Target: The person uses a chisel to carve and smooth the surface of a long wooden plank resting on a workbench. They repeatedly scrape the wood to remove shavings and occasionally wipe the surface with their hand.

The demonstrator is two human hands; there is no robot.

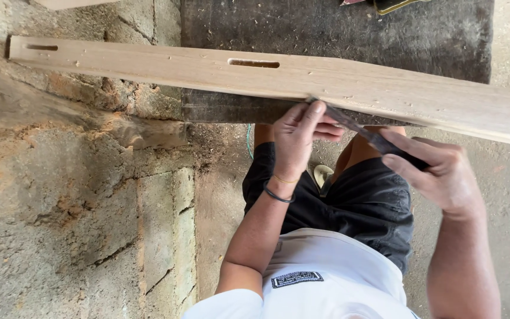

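The person stood over a long pale wooden plank (278, 80) that lay across a dark, rough block (349, 35), with 2 slot mortises cut through it, 1 near the far left end and 1 toward the middle. A dark, slim hand tool (364, 133), probably a file or rasp though the view did not settle which, ran slantwise from the plank's near edge back toward the body. The right hand (444, 174) was closed around the tool's rear end, fingers wrapped over it. The left hand (299, 139) pressed its fingertips down on the tool's front end, right where it met the plank's edge, so both hands were clamped on the 1 tool.

Judging from that pose, the step in hand was dressing the near edge of the plank at a spot just right of the middle mortise. The next stroke would call for steady downward pressure from the left fingers, an even push from the right, and the plank kept from sliding on the block, since nothing visible pinned it. A cracked stone wall (78, 195) stood to the left.
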